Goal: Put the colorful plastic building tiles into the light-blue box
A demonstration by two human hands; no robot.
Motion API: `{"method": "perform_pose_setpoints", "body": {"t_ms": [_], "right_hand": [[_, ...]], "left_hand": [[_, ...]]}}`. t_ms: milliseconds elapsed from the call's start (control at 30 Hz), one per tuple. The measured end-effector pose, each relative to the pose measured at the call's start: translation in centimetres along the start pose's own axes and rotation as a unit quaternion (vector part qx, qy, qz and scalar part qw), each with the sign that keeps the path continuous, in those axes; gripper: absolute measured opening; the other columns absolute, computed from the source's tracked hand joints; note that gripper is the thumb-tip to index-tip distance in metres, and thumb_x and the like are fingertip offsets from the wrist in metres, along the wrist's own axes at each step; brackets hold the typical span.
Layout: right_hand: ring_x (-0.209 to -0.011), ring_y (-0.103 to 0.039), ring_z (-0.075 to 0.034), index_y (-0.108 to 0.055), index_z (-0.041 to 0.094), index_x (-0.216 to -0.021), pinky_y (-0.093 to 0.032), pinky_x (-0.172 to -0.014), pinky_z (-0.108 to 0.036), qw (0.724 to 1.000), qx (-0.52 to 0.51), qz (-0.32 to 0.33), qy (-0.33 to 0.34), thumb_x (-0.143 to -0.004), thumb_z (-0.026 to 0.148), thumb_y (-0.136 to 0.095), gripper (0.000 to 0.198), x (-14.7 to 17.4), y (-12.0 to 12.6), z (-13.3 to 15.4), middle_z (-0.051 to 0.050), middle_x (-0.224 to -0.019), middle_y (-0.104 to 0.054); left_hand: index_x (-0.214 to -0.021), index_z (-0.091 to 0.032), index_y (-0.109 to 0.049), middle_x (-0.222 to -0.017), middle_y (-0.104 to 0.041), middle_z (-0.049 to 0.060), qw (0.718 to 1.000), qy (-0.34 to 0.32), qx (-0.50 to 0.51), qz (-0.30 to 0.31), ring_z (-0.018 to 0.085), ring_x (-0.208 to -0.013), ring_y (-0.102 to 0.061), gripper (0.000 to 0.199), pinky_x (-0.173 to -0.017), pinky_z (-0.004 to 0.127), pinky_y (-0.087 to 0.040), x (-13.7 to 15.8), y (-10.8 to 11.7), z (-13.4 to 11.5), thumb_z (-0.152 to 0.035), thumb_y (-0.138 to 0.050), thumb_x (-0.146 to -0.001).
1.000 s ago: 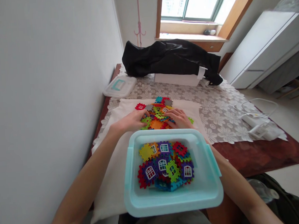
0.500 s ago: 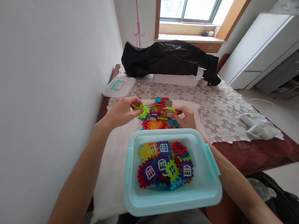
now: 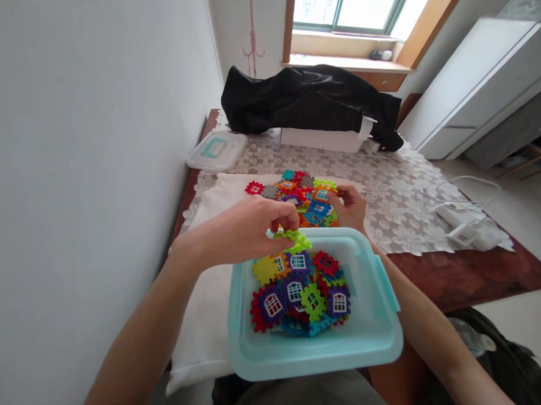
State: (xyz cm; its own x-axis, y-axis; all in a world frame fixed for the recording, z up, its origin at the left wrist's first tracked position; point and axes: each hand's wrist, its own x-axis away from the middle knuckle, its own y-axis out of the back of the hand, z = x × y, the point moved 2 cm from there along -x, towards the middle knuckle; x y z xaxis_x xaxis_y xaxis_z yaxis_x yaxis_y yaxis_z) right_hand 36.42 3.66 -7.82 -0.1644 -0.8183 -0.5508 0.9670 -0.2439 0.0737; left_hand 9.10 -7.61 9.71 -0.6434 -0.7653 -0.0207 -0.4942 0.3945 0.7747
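Observation:
My left hand (image 3: 262,224) pinches a lime-green toothed building piece (image 3: 298,240) over the far rim of a pale turquoise tub (image 3: 243,351). Inside the tub lie several interlocking pieces in purple, red, yellow, green and blue, some with white window inserts. Beyond the tub, my right hand (image 3: 351,207) has thumb and fingers closed at the edge of an orange building piece (image 3: 321,194) with a window, at the right of a heap of mixed pieces. A blue window piece (image 3: 319,208) lies just below it. The near part of the heap is hidden behind the tub and my left hand.
A white cloth (image 3: 199,317) lies under the tub and heap, over a lace tablecloth (image 3: 400,219). A clear lid (image 3: 219,153) with a turquoise handle rests at the back left, near the wall. Black fabric (image 3: 310,99) covers a white box at the back.
My left hand has moved right and nearer, bringing the lime-green piece from beside the heap to the tub's far rim. My right hand has shifted slightly right with the orange piece.

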Motion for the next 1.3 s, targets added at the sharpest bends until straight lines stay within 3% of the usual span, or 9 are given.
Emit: {"method": "perform_pose_setpoints", "body": {"t_ms": [167,433,567,700,833,1000,1133,1233,1300], "right_hand": [[-0.074,-0.064,-0.015,-0.075,0.026,-0.091,-0.055,-0.072,-0.028,0.988,-0.129,-0.028,-0.078,-0.084,0.050,-0.095,0.032,-0.8,0.1,-0.7,0.004,-0.081,-0.071],[-0.084,-0.077,-0.017,-0.076,0.031,-0.094,-0.067,-0.081,-0.030,0.905,-0.352,0.060,-0.231,-0.082,0.054,-0.099,0.035,-0.7,0.0,0.6,0.004,-0.091,-0.081],[-0.080,-0.072,-0.015,-0.077,0.031,-0.090,-0.065,-0.077,-0.028,0.871,-0.407,0.095,-0.257,-0.078,0.056,-0.103,0.038,-0.3,0.2,2.6,0.005,-0.088,-0.077],[-0.079,-0.064,-0.016,-0.071,0.030,-0.080,-0.062,-0.076,-0.030,0.840,-0.459,0.151,-0.245,-0.074,0.059,-0.105,0.045,-0.1,0.4,4.1,0.004,-0.079,-0.064],[-0.084,-0.064,-0.021,-0.063,0.029,-0.069,-0.064,-0.087,-0.040,0.831,-0.460,0.226,-0.216,-0.068,0.069,-0.104,0.057,0.0,0.8,3.8,0.002,-0.077,-0.057],[-0.114,-0.074,-0.036,-0.056,0.027,-0.055,-0.063,-0.106,-0.060,0.839,-0.356,0.356,-0.205,-0.053,0.084,-0.101,0.072,0.1,1.4,2.9,-0.007,-0.096,-0.071],[-0.127,-0.075,-0.039,-0.065,0.027,-0.056,-0.060,-0.112,-0.065,0.826,-0.302,0.431,-0.200,-0.062,0.080,-0.100,0.064,0.2,1.6,3.9,-0.011,-0.114,-0.079],[-0.126,-0.076,-0.037,-0.080,0.028,-0.070,-0.059,-0.116,-0.064,0.804,-0.309,0.469,-0.196,-0.068,0.082,-0.096,0.057,0.4,1.6,4.9,-0.012,-0.125,-0.081],[-0.122,-0.077,-0.035,-0.087,0.029,-0.081,-0.062,-0.112,-0.061,0.803,-0.321,0.461,-0.199,-0.074,0.084,-0.092,0.055,0.6,1.3,5.1,-0.011,-0.126,-0.082]], "left_hand": [[-0.102,-0.024,-0.078,-0.101,-0.084,-0.001,0.995,0.039,-0.084,0.018,0.020,-0.088,-0.075,0.004,-0.077,0.032,-0.046,0.0,-0.7,-0.9,-0.022,-0.077,-0.099],[-0.099,-0.025,-0.078,-0.097,-0.084,-0.001,0.995,0.047,-0.090,0.026,0.019,-0.083,-0.073,0.008,-0.074,0.031,-0.047,0.1,-0.6,-1.7,-0.021,-0.072,-0.100],[-0.102,-0.024,-0.080,-0.096,-0.083,0.001,0.999,0.032,-0.010,-0.042,0.018,-0.082,-0.072,0.018,-0.071,0.030,-0.049,-0.8,-0.2,0.7,-0.039,-0.071,-0.104],[-0.102,-0.020,-0.080,-0.092,-0.080,0.005,0.992,0.050,0.059,-0.102,0.019,-0.080,-0.070,0.032,-0.074,0.032,-0.053,-2.3,-0.3,5.7,-0.051,-0.071,-0.103],[-0.102,-0.020,-0.079,-0.103,-0.082,0.008,0.990,0.093,0.061,-0.090,0.023,-0.090,-0.074,0.039,-0.082,0.035,-0.057,-3.4,-1.6,10.3,-0.058,-0.074,-0.098],[-0.126,-0.020,-0.078,-0.129,-0.082,0.013,0.986,0.149,0.072,-0.025,0.030,-0.106,-0.075,0.062,-0.089,0.038,-0.058,-3.8,-3.9,12.7,-0.067,-0.085,-0.086],[-0.133,-0.020,-0.076,-0.118,-0.084,0.011,0.980,0.174,0.091,0.012,0.032,-0.104,-0.075,0.074,-0.086,0.039,-0.058,-4.0,-5.3,13.5,-0.071,-0.087,-0.080],[-0.134,-0.020,-0.076,-0.121,-0.084,0.012,0.981,0.173,0.081,0.024,0.032,-0.105,-0.075,0.076,-0.089,0.040,-0.058,-4.1,-5.3,13.8,-0.073,-0.086,-0.081],[-0.134,-0.019,-0.076,-0.128,-0.083,0.013,0.983,0.168,0.068,0.027,0.033,-0.109,-0.075,0.076,-0.092,0.040,-0.058,-4.0,-5.0,13.7,-0.074,-0.085,-0.082]]}}
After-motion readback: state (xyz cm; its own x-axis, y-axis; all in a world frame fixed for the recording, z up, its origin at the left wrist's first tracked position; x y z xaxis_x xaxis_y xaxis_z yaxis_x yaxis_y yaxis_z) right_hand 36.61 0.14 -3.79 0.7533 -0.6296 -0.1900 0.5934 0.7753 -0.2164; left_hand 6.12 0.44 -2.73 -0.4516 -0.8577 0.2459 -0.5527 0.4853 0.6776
